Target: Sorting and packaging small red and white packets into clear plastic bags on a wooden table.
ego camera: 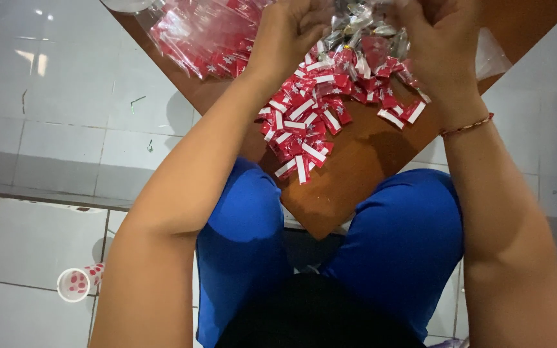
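Both hands up top: left hand (291,32) & right hand (436,38) closed on a clear bag (362,26) of sweets, above red wrappers (307,125) piled on brown table (356,187).

The picture's top edge cuts off both hands' fingers (311,19) and the silvery bundle (362,26).

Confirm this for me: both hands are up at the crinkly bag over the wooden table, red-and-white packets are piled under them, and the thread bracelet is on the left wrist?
Not quite. In the head view the bracelet is on the right wrist. The rest holds: left hand and right hand at the bag, packets on the table.
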